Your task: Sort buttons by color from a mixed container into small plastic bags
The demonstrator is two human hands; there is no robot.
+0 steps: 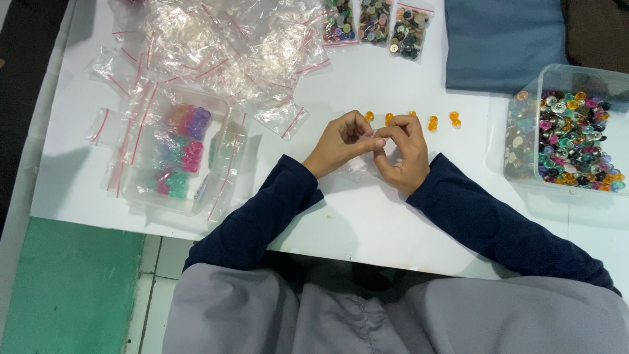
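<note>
Clear plastic, a small bag (357,164), is pinched between the left hand (341,141) and right hand (403,154), fingertips meeting over the white bench (367,223), with orange buttons (432,122) just beyond them and a button-filled tub (567,134) well right.

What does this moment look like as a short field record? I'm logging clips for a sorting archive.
surface: white table
left hand: fingertips meet the right hand, pinching a small clear bag
right hand: pinching the same small clear bag
near hands: row of orange buttons just beyond the fingers
person's right: clear tub of mixed buttons
person's left: clear box of coloured buttons under empty zip bags
far edge: three filled button bags, blue cloth
</note>
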